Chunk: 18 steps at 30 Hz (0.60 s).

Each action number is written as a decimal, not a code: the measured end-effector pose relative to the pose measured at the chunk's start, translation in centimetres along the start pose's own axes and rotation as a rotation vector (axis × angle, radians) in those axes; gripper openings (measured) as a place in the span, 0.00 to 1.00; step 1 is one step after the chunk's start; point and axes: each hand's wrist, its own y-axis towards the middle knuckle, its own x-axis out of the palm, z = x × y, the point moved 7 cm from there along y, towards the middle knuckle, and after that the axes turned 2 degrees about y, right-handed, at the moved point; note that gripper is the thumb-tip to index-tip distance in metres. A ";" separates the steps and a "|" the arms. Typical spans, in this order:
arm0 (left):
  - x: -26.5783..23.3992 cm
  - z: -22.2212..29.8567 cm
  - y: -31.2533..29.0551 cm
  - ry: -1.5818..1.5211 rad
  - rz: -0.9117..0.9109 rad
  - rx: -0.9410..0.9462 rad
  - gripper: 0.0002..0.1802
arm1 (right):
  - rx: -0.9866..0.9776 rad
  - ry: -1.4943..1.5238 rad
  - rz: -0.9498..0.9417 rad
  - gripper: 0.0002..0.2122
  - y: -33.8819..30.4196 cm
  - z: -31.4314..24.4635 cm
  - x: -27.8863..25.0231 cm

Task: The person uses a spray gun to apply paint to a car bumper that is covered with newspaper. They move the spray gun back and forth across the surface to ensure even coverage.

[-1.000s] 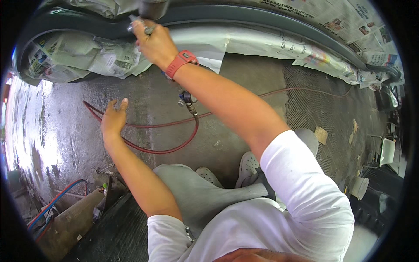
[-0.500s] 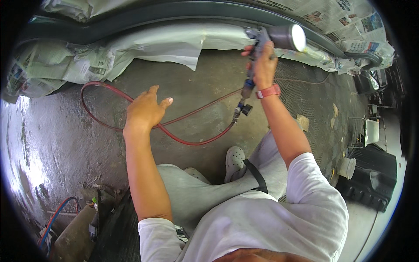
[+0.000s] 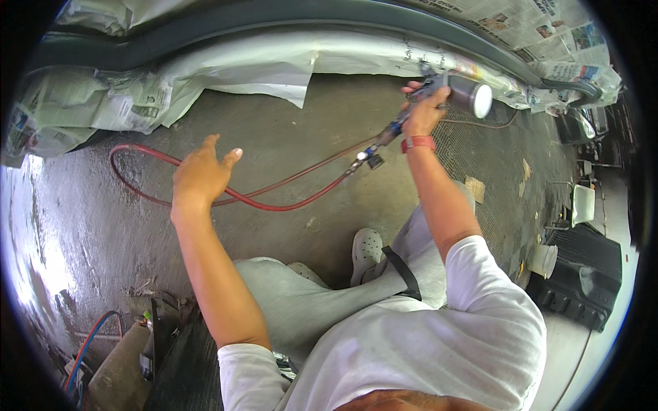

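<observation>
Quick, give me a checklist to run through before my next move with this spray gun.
1. Spray gun gripped: ok, in the right hand.
2. Cup on the gun: ok, though its fill level is hidden.
3. Red hose joined at the handle end: ok.
4. Hose free of the left hand: cannot tell; it passes behind the open hand.
5. White sheet snug along its lower edge: not ok, a corner hangs down.
</observation>
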 end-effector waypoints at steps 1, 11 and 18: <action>-0.3 -1.2 0.0 0.002 0.015 -0.038 0.40 | 0.046 0.023 -0.054 0.32 -1.9 1.6 2.0; -3.0 -9.5 -3.8 -0.019 0.207 -0.252 0.40 | 0.179 0.354 -0.638 0.28 -24.1 8.2 26.1; -3.2 -9.6 -5.6 0.025 0.275 -0.240 0.39 | 0.327 0.359 -0.869 0.27 -29.9 7.0 34.7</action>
